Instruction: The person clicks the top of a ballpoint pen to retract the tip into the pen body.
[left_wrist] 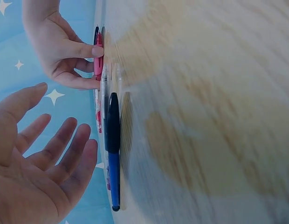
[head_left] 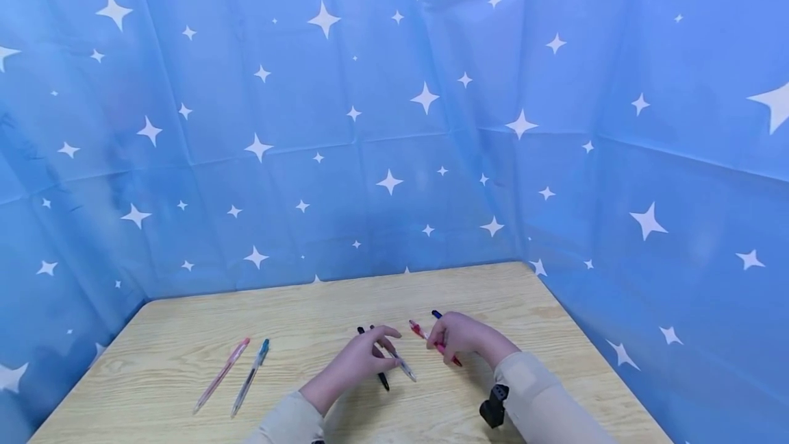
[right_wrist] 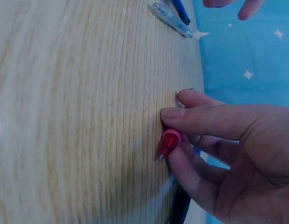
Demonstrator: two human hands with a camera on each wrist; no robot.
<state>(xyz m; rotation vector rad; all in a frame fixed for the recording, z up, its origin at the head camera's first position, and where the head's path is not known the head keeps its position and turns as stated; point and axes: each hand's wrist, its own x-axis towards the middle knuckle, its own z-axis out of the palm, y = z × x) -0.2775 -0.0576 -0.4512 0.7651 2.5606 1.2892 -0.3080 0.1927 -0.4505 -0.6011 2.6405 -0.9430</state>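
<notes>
My right hand (head_left: 465, 336) pinches a red-pink pen (head_left: 457, 361) between thumb and fingers, low over the table. Its red tip cone and metal point show in the right wrist view, where the pen (right_wrist: 169, 142) is seen nearly end-on. A dark blue-ended pen (head_left: 436, 314) lies partly hidden behind that hand. My left hand (head_left: 365, 355) hovers with fingers spread and relaxed, holding nothing. Below it lie a dark pen (head_left: 383, 381) and a clear-barrelled pen (head_left: 407, 369). Seen from the left wrist, the dark pen (left_wrist: 114, 140) has a black grip and blue barrel.
Farther left on the wooden table (head_left: 154, 334), a pink pen (head_left: 222, 375) and a teal-capped clear pen (head_left: 251, 378) lie side by side, slanted alike. A blue curtain (head_left: 345, 177) with white stars hangs behind the table and at both sides.
</notes>
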